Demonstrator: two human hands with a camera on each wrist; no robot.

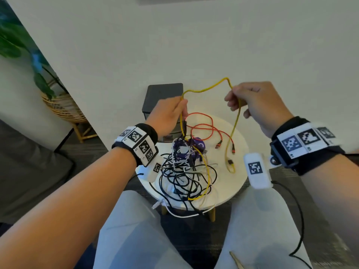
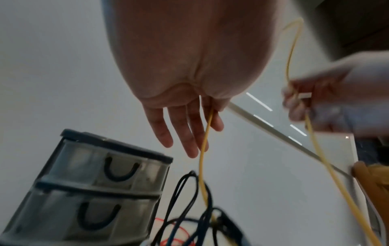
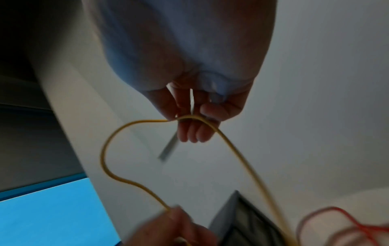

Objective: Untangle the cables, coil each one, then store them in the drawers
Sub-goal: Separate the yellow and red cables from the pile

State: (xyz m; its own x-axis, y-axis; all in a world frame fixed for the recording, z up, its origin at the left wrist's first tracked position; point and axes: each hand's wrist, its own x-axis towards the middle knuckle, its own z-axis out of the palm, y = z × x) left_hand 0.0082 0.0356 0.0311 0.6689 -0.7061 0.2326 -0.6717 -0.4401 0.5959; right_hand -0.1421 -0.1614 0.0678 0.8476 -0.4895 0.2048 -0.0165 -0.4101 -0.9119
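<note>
Both wrists raised over the small round table (image 1: 236,188), I pinch the yellow cable (image 1: 206,89) in my left hand (image 1: 167,115) and right hand (image 1: 256,105), the stretch between them arching upward, thumb and fingertips closed on it. Light and limp, it should slide if taken near its free plug. Its other run loops through the black-and-white tangle (image 1: 182,177), which may snag. An orange cable (image 1: 202,127) lies loose; the drawer unit (image 1: 163,98) stands behind.

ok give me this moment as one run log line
left hand: pinches yellow cable | right hand: pinches same cable | cable: partly in tangle | drawers: shut
</note>
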